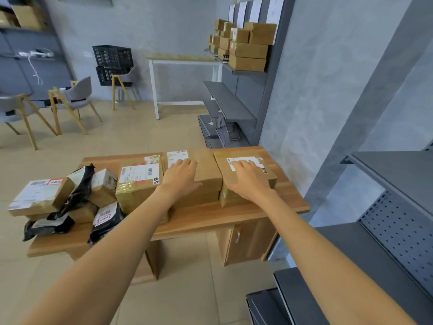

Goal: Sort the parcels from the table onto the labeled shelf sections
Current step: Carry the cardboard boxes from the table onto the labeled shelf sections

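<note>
Both hands outstretched, fingers spread: left hand (181,177) and right hand (249,180) seemingly flat on separate parcels.

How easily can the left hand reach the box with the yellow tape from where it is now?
Probably easily. The left hand rests flat on the middle box, and the yellow-taped box stands directly beside it with nothing between.
</note>
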